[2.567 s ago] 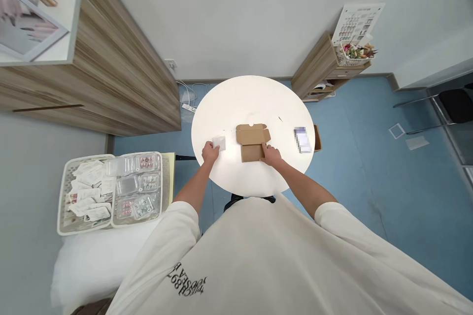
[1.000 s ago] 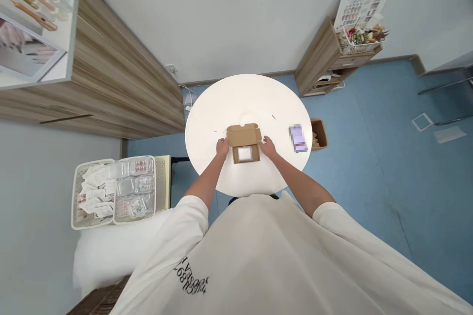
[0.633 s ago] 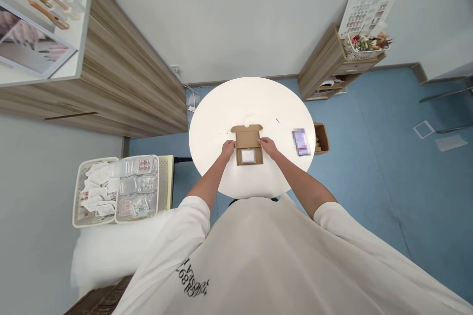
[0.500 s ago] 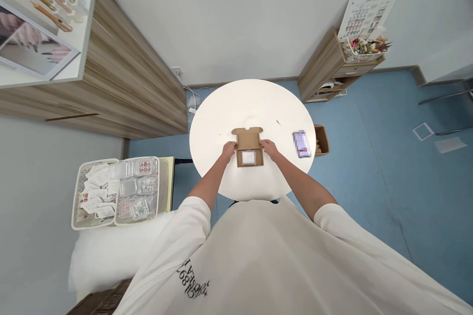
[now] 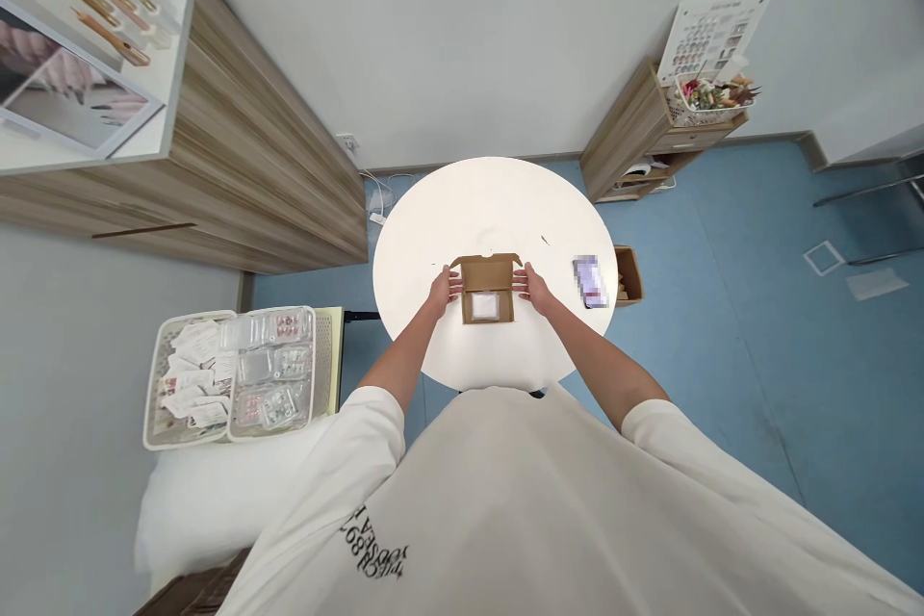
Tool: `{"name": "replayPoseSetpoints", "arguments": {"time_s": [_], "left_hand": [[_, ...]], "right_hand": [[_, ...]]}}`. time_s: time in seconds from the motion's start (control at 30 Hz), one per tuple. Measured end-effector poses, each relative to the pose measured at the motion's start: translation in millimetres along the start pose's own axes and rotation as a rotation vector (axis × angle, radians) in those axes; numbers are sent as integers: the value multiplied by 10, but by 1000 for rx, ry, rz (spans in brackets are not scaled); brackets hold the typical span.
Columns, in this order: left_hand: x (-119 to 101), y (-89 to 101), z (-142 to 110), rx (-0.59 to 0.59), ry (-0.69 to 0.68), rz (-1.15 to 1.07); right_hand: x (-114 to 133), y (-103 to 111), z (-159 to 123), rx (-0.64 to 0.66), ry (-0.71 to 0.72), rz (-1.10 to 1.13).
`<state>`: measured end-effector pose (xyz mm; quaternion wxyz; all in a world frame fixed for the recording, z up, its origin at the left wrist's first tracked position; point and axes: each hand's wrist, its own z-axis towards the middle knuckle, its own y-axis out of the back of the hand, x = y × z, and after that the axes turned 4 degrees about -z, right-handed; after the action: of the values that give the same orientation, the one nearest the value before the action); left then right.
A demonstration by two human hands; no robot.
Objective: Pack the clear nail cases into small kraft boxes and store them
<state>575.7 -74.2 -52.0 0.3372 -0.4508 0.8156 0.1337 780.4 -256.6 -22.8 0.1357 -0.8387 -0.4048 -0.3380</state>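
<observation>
A small brown cardboard box (image 5: pixel 488 275) stands on the white round table (image 5: pixel 491 197) with its lid raised and the lid's front flap bent. In its lower part lies a white rectangular packet (image 5: pixel 486 305), apparently in clear wrapping. At the left edge of the lid is my left hand (image 5: pixel 442 292), thumb near the corner flap and fingers along the side. My right hand (image 5: pixel 535 289) mirrors it at the right edge. Both hands appear to hold the lid between them; the exact finger contact is small in view.
A blurred purple phone-like item (image 5: pixel 590 281) lies on the table to the right. Beyond the edge stands an open brown carton (image 5: pixel 629 274). White baskets (image 5: pixel 313 375) of packets and clear cases are at left. Wooden cabinets (image 5: pixel 267 125) flank the table.
The lid has tilted up from lying back, and its front flap has folded. Both hands have shifted their fingers along the lid's sides, with fingers more spread.
</observation>
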Motion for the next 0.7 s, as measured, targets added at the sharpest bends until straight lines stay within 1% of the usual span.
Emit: {"name": "replayPoseSetpoints", "arguments": {"time_s": [0.2, 0.3, 0.37, 0.5, 0.6, 0.63, 0.7], "left_hand": [[-62, 136, -205, 178, -5, 58], [-75, 174, -303, 225, 1, 64], [-71, 173, -362, 238, -24, 101], [8, 129, -475, 207, -98, 221], [145, 89, -563, 168, -161, 317], [203, 77, -593, 137, -194, 357], [332, 58, -656, 33, -287, 456]], "right_hand": [[19, 53, -171, 101, 66, -100], [13, 68, -267, 144, 92, -147], [0, 63, -317, 152, 105, -172], [-90, 23, -384, 118, 115, -208], [-251, -10, -427, 116, 185, -286], [-321, -20, -444, 98, 227, -341], [-473, -40, -484, 6, 310, -480]]}}
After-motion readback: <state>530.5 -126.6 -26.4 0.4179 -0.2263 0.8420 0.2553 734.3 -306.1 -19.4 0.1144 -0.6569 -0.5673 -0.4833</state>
